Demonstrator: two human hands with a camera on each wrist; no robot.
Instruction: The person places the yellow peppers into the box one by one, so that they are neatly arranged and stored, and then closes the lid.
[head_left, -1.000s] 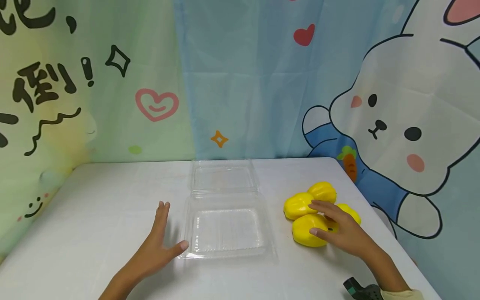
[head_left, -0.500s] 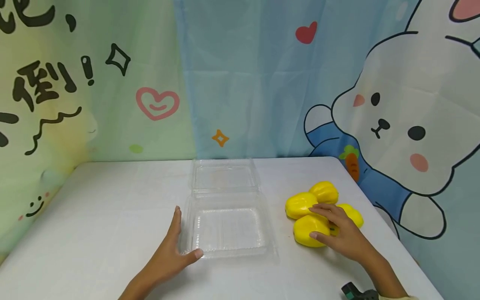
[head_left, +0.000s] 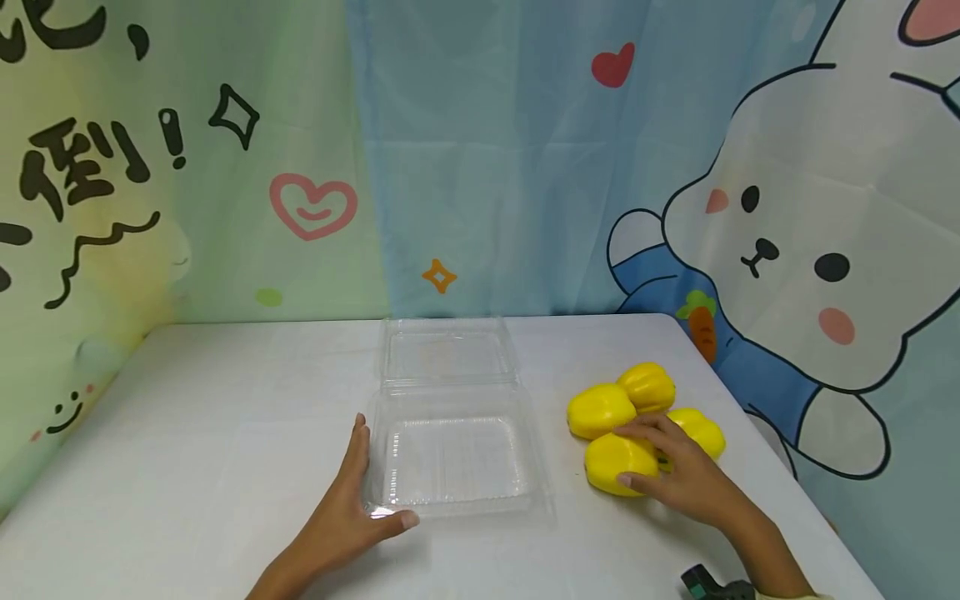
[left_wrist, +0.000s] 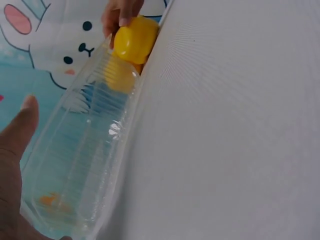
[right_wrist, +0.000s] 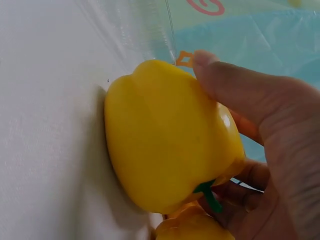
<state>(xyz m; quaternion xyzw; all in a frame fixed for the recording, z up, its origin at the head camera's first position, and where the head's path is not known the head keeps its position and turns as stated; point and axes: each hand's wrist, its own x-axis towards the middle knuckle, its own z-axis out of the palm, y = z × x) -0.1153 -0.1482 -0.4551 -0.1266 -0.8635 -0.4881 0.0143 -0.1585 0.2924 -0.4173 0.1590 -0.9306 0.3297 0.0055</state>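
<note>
Yellow pepper (head_left: 619,464): glossy, lobed, with green stem; on the counter (head_left: 225,417), near other peppers (head_left: 602,410).
Right grip (head_left: 678,468): partly closed, thumb and fingers around this pepper.
Left grip (head_left: 345,510): spread wide, holding nothing, beside the clear container (head_left: 453,458).

A white-topped table (head_left: 225,417) carried a clear plastic clamshell container (head_left: 453,462), which lay open with its far half near the back edge. Apart from it, toward the table's right edge, four yellow bell peppers (head_left: 621,467) sat clustered.
</note>
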